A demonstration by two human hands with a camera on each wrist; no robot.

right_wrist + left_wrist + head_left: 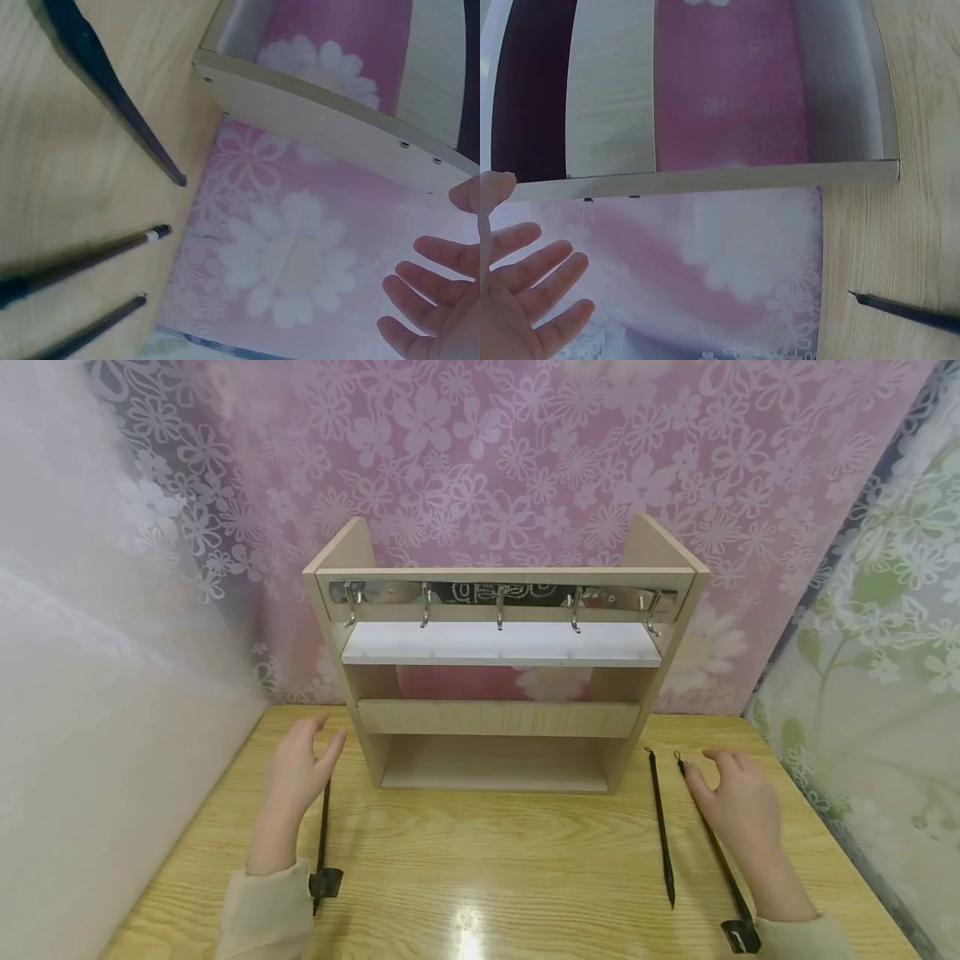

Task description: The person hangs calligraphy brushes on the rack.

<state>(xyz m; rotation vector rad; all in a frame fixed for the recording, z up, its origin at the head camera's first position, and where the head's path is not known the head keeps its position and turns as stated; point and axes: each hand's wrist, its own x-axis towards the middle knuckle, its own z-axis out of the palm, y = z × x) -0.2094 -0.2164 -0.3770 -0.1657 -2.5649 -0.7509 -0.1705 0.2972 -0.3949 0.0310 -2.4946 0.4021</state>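
Note:
My left hand [297, 758] is held at the left of the wooden shelf rack [498, 718], its fingers spread and relaxed with nothing in them. Beneath that forearm lies a slim black writing brush [324, 827], partly covered by the wrist mount. On the other side, my right hand [742, 797] also holds nothing, fingers apart. Close by it are two black writing brushes, a left one [661, 827] and a right one [712, 835], each with a small hanging loop at its far end. The right wrist view shows another dark brush [97, 330], hidden in the head view.
Across the rack's top front runs a metal hook rail [500, 595] with several hooks. A white shelf board [498, 643] sits below it. The wood-grain table [495, 860] extends in front, a flowered backdrop [480, 452] stands behind, and pale curtains flank both sides.

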